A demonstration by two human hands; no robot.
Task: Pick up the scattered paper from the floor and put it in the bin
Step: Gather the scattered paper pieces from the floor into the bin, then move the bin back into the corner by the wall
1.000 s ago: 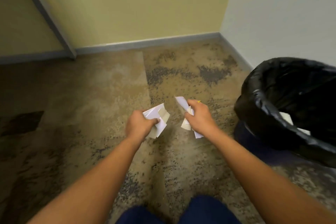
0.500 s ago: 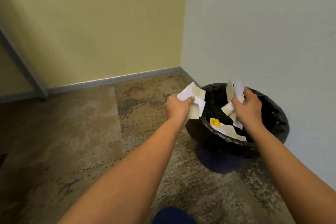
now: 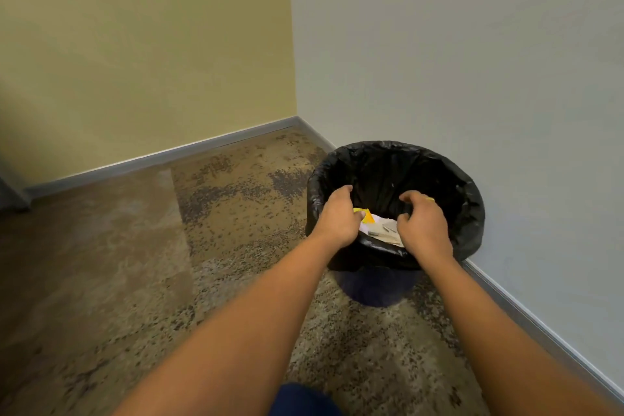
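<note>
On my feed, the far left shows the yellow wall (image 3: 135, 44) with a grey skirting board (image 3: 169, 155) at its foot, and below it the speckled brown floor (image 3: 135, 263); I see no paper lying on the stretch of floor in view. My left hand (image 3: 337, 218) reaches over the near left rim of the bin (image 3: 472, 213), knuckles up and fingers curled down inside. Its thumb sits right beside a yellow scrap (image 3: 367, 215), but the palm is turned away from me, so I cannot tell whether it grips anything. Between the two hands, the white paper (image 3: 380, 230) lies inside the bin against the black liner (image 3: 388, 172), along with the yellow scrap. My right hand (image 3: 423, 230) hovers over the near rim, its fingers loosely bent like a claw with the liner showing through the gap under them, and nothing is held in it. The bin stands in the corner, just beside the pale wall (image 3: 472, 44) on the right.
</note>
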